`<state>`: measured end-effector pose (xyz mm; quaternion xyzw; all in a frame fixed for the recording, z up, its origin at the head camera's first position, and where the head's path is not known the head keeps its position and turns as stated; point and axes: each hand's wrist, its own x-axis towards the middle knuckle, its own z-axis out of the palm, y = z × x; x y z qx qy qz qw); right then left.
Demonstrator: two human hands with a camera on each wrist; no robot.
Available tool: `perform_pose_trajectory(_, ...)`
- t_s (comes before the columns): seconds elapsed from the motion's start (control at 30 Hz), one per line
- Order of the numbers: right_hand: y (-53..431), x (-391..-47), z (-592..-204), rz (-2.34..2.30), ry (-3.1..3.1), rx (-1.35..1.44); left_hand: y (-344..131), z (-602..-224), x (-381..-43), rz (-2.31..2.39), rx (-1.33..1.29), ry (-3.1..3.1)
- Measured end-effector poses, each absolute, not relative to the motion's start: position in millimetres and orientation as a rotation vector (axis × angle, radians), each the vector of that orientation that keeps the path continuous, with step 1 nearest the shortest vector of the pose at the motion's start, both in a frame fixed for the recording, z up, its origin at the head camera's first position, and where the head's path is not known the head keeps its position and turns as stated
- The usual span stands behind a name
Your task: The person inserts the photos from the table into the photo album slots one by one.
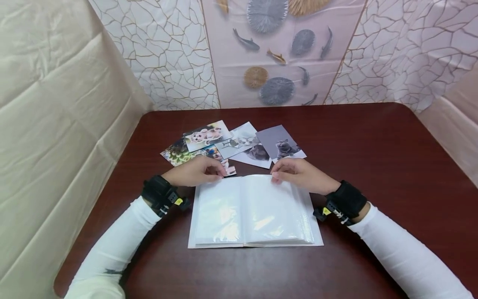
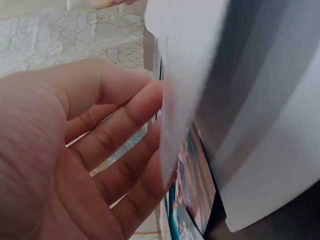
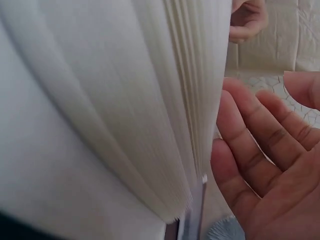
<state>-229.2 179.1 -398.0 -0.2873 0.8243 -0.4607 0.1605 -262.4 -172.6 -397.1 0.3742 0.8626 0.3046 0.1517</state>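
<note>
A photo album [image 1: 267,207] lies spread on the table, with clear plastic sleeves that look blank and white. At the upper edge of its left page is my left hand [image 1: 198,171]. In the left wrist view, that hand's thumb and index finger [image 2: 142,105] pinch the edge of a translucent sleeve [image 2: 182,65], which partly covers the fingertips. My right hand [image 1: 298,173] is by the top edge of the right page. Its fingers [image 3: 257,160] are loosely bent beside the stacked pages [image 3: 165,115] in the right wrist view, the thumb apart from them.
Several loose photo prints overlap beyond the album, among them a kitten picture [image 1: 205,136], a succulent picture [image 1: 177,153] and a grey cat picture [image 1: 280,141]. The dark red table [image 1: 373,153] meets a patterned cloth backdrop [image 1: 276,54] at its far edge.
</note>
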Motion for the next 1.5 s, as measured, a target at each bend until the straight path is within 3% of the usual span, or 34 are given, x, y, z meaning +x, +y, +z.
perform_pose_trajectory(0.23, 182.5, -242.5, -391.6, -1.146, 2.595, -0.806, -167.5, -392.5, -260.3, 0.774, 1.099, 2.526)
perform_pose_trajectory(0.53, 180.9, -285.5, -400.2, -0.964, 2.749, -0.788, -167.6, -389.1, -257.9, 0.74, 1.052, 2.543)
perform_pose_trajectory(1.0, 170.9, -343.6, -395.7, -0.624, 2.893, -0.578, -171.3, -390.1, -259.8, 0.759, 1.044, 2.523)
perform_pose_trajectory(1.5, 162.7, -382.9, -401.6, -0.411, 2.845, -0.435, -172.9, -393.8, -259.8, 0.739, 1.089, 2.54)
